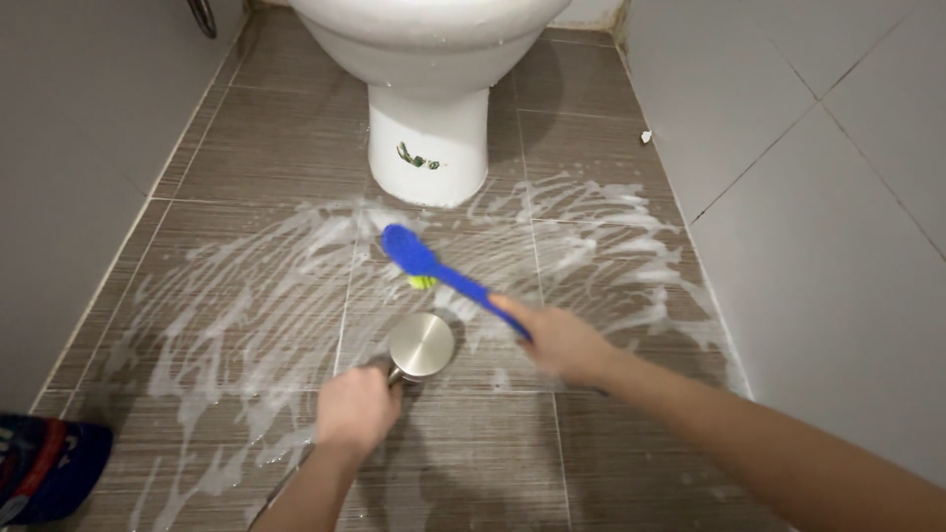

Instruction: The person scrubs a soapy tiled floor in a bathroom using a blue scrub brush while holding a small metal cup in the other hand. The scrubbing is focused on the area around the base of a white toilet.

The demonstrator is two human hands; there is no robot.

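Right hand (564,340) grips blue brush (443,276), handle running up-left to toilet base (429,148). Left hand (357,409) closed on spray head (421,345), prob. a hose, w/ soapy floor (246,296) around.

Your right hand (560,340) is motion-blurred, and its grip hides the end of the blue plastic brush handle (473,289). Your left hand (357,406) covers the handle behind the round steel spray head (421,345), whose hose (281,493) runs off the bottom edge. The white ceramic toilet (431,94) is cut off at the top edge. The dark blue and red object (44,468) at lower left is cropped, too little to identify.
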